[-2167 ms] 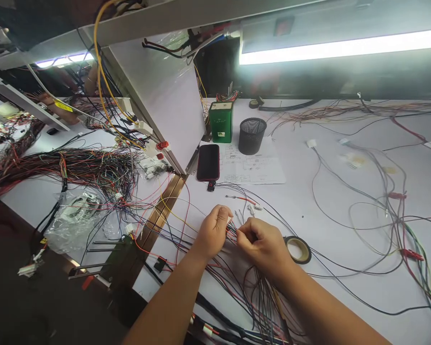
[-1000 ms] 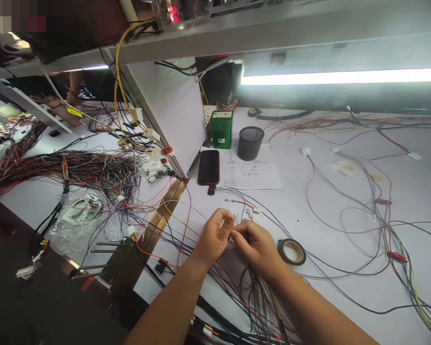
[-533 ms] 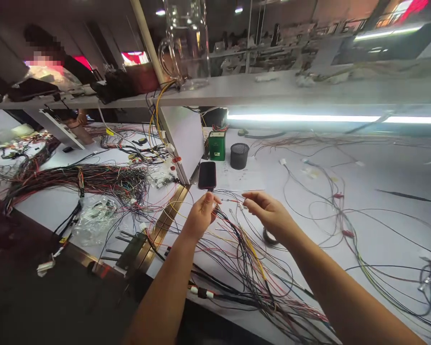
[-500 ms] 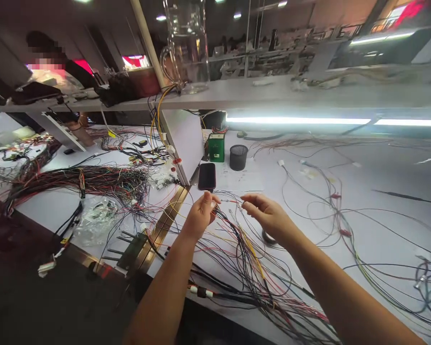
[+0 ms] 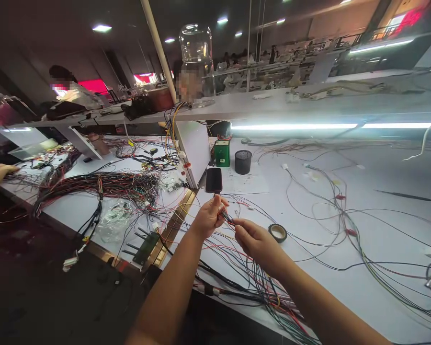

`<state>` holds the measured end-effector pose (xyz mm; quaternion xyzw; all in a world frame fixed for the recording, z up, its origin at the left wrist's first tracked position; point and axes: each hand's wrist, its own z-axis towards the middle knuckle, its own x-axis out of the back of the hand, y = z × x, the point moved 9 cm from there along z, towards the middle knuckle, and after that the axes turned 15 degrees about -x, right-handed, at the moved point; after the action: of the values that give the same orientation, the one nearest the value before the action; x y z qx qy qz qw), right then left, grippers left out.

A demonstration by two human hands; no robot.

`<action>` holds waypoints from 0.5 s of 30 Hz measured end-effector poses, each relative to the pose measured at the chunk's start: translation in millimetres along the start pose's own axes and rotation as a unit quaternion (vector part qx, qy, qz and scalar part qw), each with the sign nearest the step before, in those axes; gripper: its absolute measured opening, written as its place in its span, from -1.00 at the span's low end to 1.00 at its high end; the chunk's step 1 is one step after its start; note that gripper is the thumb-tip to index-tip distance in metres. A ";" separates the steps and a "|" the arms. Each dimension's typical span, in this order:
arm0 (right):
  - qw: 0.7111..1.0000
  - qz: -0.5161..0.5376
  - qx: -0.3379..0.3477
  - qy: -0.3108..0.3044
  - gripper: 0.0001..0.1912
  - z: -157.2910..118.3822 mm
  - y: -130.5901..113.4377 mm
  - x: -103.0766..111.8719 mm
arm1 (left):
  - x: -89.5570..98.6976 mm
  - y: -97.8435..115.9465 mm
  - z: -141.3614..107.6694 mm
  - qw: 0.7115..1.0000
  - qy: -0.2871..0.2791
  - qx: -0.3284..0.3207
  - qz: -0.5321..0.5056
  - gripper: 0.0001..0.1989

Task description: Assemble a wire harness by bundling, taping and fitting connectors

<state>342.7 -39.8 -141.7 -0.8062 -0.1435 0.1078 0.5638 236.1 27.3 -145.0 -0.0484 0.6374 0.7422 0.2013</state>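
My left hand [image 5: 209, 218] is closed around the end of a bundle of thin wires [image 5: 227, 216], where a small whitish piece shows between the fingers, too small to make out. Just to the right, my right hand [image 5: 254, 239] pinches the same wires between thumb and fingers. From there the loose harness [image 5: 256, 282] of black, red, green and yellow wires runs down under my right forearm toward the table's front edge. A roll of black tape [image 5: 277, 233] lies beside my right hand.
Behind my hands are a phone [image 5: 214, 180], a green box [image 5: 222, 153] and a black mesh cup [image 5: 243, 162]. More wires [image 5: 341, 211] spread across the right side. Left of the divider [image 5: 194, 148] lies a thick wire bundle [image 5: 104, 187]. Another person's hand [image 5: 2, 172] is at far left.
My right hand has moved down and left, closing on the wires beside my left hand. The tape roll, partly hidden before, now shows fully. The view has shifted, and another person's hand appears at far left.
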 end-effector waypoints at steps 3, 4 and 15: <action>0.999 0.047 -0.024 -0.012 -0.57 6.7 9.1 2.8 | 4.1 -4.2 3.2 0.999 -0.028 0.021 0.036 -0.53; 0.998 0.054 -0.031 -0.013 -0.57 7.9 11.5 4.2 | 4.8 -5.4 3.9 0.998 -0.036 0.026 0.045 -0.54; 0.994 0.071 -0.084 -0.005 -0.49 15.0 26.0 10.2 | 10.4 -16.8 -0.4 0.995 -0.006 0.062 0.079 -0.49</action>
<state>350.0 -31.4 -171.3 -0.8582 -0.0976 0.1391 0.4843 232.6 31.2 -164.0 0.0189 0.6828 0.7151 0.1486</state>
